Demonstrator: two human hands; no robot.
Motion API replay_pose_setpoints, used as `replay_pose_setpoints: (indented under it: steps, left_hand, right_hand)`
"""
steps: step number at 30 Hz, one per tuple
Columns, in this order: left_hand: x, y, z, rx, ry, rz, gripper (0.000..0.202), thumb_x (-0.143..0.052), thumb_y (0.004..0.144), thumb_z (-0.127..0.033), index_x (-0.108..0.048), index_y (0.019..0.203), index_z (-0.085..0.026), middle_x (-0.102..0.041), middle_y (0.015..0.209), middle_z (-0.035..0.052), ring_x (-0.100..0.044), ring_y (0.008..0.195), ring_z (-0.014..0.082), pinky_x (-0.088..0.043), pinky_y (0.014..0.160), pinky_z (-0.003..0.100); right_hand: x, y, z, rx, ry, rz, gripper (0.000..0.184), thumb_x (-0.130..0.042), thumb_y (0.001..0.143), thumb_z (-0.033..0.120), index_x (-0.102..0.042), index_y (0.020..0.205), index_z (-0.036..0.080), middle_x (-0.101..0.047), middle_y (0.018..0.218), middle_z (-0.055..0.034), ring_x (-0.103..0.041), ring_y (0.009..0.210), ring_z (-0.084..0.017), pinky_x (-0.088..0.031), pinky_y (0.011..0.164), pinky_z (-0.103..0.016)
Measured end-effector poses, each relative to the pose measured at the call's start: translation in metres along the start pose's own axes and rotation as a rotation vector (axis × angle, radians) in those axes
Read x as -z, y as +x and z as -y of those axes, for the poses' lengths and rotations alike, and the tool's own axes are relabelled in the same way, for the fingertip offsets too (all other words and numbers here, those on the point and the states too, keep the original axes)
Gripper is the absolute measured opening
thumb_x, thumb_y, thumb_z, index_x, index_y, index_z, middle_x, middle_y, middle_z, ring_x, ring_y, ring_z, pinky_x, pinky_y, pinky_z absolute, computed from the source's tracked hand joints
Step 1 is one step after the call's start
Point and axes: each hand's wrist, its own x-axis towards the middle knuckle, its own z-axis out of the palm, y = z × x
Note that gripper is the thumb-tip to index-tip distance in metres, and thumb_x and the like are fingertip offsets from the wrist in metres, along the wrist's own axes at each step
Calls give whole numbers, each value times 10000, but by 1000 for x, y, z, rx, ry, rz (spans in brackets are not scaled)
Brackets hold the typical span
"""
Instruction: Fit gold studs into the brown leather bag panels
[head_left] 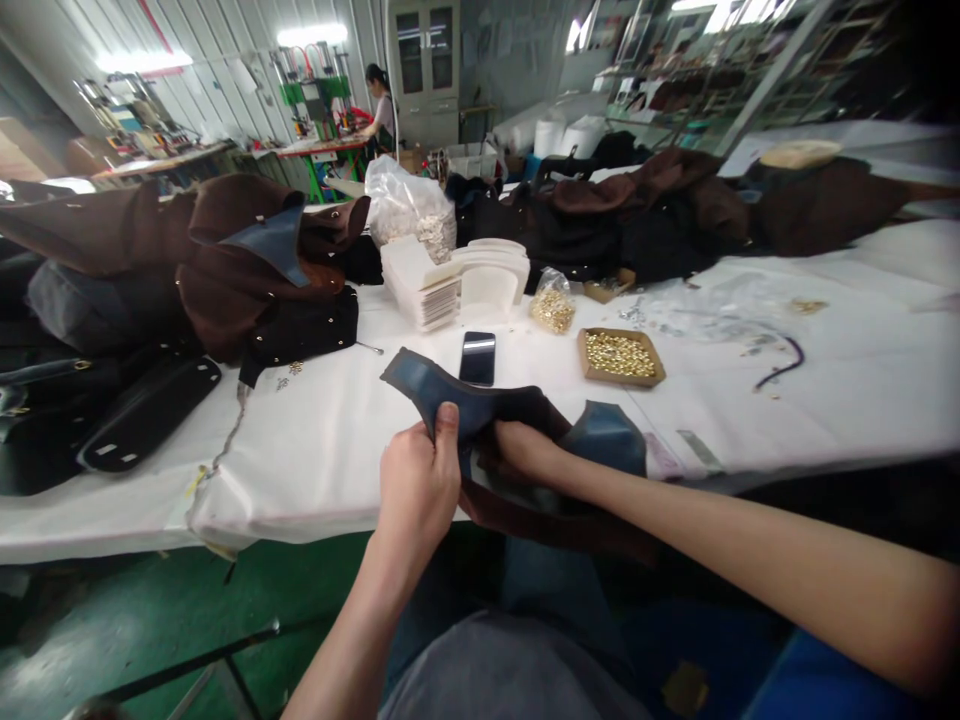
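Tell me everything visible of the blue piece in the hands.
The blue piece looks like smooth, shiny leather, dark-edged, with dark brown material below. It is bent, held over the near side of the table. The left hand grips it, thumb on top; the right hand reaches into its dark folds, fingers hidden. Another blue part shows rightward; any join is hidden.

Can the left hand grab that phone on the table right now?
Probably yes, after letting go: the left hand grips the blue piece, which is between it and the phone. The phone itself looks mostly uncovered.
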Motion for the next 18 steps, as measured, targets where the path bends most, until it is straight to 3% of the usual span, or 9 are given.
replay_pose_setpoints:
  steps: [4, 7, 9, 11, 13, 15, 18]
  left_hand:
    - [-1, -5, -9, -15, 40, 22, 700, -350, 1186, -763, -444, 706, -262, -389, 678, -21, -332, 691, 198, -192, 733, 410]
    - [-1, -6, -15, -26, 49, 36, 696, -352, 1184, -762, -444, 706, -265, -395, 677, -19, -342, 690, 201, -195, 727, 409]
    - [1, -6, -17, -19, 62, 30, 695, -356, 1181, -763, -449, 704, -266, -421, 677, -11, -357, 691, 204, -205, 723, 407]
    - [2, -7, -19, -12, 69, 20, 697, -359, 1177, -770, -436, 699, -268, -432, 683, -6, -367, 699, 206, -218, 719, 403]
    - [4, -8, -22, -17, 74, 8, 697, -354, 1178, -770, -414, 695, -272, -437, 692, -3, -381, 708, 209, -224, 716, 399]
    - [3, -10, -25, -33, 86, 5, 691, -349, 1183, -761, -394, 694, -276, -436, 691, -2, -392, 710, 211, -226, 711, 397]
    - [-2, -12, -31, -55, 107, 17, 680, -356, 1191, -744, -388, 694, -280, -421, 666, -6, -401, 702, 214, -231, 705, 395]
  right_hand:
    - [3, -11, 8, 3, -47, 0, 523, -816, 1074, 471, -725, 1386, 62, -820, 1299, -237, -824, 1183, -399, -640, 952, -424]
    - [13, -23, 15, 70, -81, 34, 744, -943, 973, 516, -688, 1520, 81, -764, 1405, -235, -774, 1277, -408, -635, 1053, -463]
    - [20, -32, 19, 145, -148, 32, 746, -980, 934, 471, -717, 1540, 123, -694, 1499, -249, -700, 1379, -457, -597, 1148, -557]
    - [23, -41, 21, 233, -259, 8, 537, -878, 1021, 375, -766, 1500, 160, -656, 1540, -244, -645, 1431, -474, -565, 1187, -622]
    - [22, -47, 20, 304, -355, -2, 403, -701, 1117, 265, -768, 1507, 189, -655, 1549, -217, -655, 1404, -437, -595, 1147, -602]
    - [14, -51, 16, 345, -391, 11, 439, -558, 1158, 181, -737, 1559, 205, -650, 1579, -195, -674, 1369, -399, -642, 1061, -544]
    - [-3, -50, 5, 398, -416, -18, 508, -491, 1164, 133, -673, 1637, 176, -615, 1644, -202, -660, 1379, -399, -666, 993, -519]
